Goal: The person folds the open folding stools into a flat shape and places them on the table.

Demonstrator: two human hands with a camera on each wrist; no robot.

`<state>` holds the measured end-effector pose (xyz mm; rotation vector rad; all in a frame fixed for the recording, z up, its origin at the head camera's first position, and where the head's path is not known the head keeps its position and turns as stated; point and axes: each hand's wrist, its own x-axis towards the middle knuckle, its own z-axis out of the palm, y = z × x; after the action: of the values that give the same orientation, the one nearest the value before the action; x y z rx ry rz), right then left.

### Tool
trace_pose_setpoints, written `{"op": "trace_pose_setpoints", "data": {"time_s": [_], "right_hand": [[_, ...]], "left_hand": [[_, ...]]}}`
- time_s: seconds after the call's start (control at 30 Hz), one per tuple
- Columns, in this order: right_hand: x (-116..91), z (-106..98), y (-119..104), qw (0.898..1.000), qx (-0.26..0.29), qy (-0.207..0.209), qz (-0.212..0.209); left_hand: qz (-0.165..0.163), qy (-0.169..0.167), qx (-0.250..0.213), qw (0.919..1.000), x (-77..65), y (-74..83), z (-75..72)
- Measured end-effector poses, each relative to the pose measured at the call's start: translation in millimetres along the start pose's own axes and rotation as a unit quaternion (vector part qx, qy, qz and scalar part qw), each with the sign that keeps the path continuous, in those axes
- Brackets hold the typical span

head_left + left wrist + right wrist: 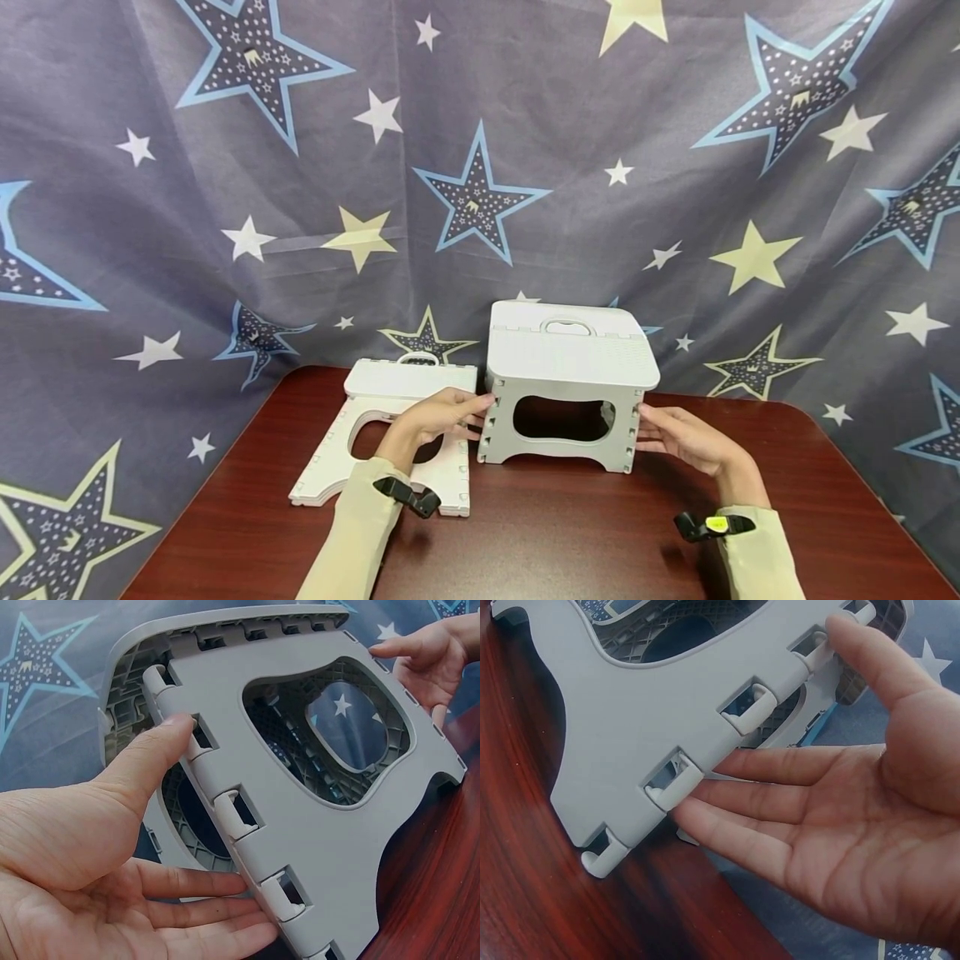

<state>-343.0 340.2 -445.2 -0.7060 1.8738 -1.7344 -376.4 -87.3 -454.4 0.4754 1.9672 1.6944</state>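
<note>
Hands — stool upright, long-axis crosswise

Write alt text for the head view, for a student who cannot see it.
A person's left hand and right hand touch opposite sides of a white folding stool, standing open on a reddish-brown table. A similar stool lies folded to its left, and a star-printed grey cloth hangs behind.
</note>
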Motion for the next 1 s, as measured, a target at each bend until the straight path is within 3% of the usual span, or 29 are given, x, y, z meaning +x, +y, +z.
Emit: {"op": "trace_pose_setpoints", "data": {"time_s": [1.0], "right_hand": [[3.2, 3.4, 1.2, 1.0, 0.019, -0.007, -0.015]], "left_hand": [[0.008, -0.003, -0.005, 1.0, 2.8, -4.3, -0.1]]}}
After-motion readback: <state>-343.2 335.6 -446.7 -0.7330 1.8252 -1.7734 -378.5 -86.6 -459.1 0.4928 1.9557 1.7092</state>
